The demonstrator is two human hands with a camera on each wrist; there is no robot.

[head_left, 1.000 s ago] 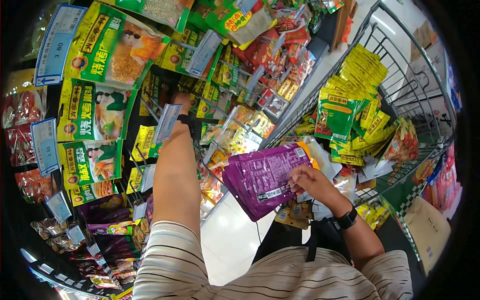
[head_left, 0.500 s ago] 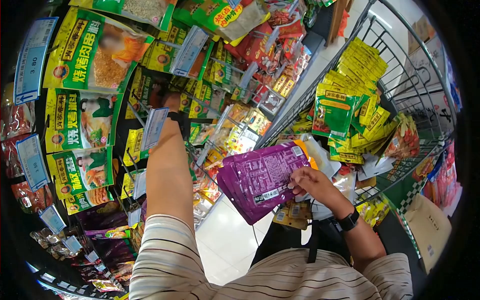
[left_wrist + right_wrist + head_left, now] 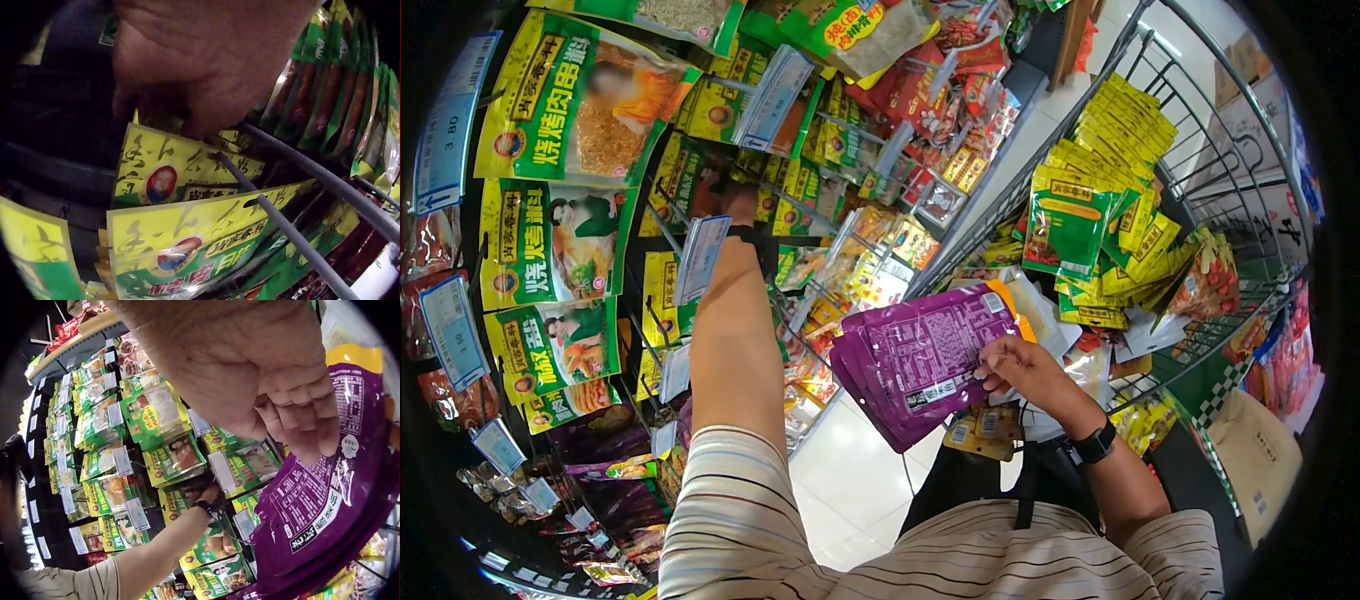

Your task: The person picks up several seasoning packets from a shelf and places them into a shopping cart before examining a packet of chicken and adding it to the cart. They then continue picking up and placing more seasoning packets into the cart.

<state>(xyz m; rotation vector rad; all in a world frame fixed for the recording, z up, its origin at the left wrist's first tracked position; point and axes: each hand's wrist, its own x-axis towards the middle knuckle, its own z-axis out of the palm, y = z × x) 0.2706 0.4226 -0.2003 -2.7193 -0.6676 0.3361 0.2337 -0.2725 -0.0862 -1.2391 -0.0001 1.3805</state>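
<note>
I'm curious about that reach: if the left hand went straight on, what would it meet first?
Probably the rear yellow-topped packet, just under the left hand in the left wrist view; dim light hides whether they already touch.

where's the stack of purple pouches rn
In the head view, the purple stack is just below centre, its right edge at the right hand, lower left of the yellow packets in the cart.
</note>
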